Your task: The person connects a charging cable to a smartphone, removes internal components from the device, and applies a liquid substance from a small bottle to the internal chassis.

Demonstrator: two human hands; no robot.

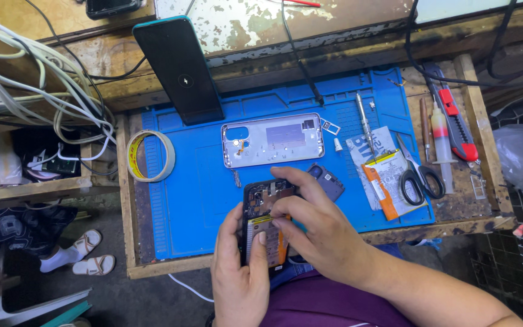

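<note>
The left hand (239, 272) gripped an opened phone (264, 224) from below and from its left edge, with the thumb lying along that side, and held it at the near edge of the blue work mat (195, 188), just above the person's lap. The phone's back was off, so its dark circuit board and an orange-yellow battery area showed. The right hand (316, 227) lay across the phone from the right, its fingertips (275, 221) curled down and pressing on the exposed inside near the top of the battery; whether they pinched a small part could not be told. Just right of the phone, touching the right hand's knuckles, lay a small grey cover piece (329, 180). Farther back on the mat rested the silver back cover (272, 139), inner side up. A second phone (178, 69) with a dark screen leaned upright at the far left of the mat. A roll of tape (151, 155) sat at the mat's left edge, and scissors (417, 175) lay at the right.
</note>
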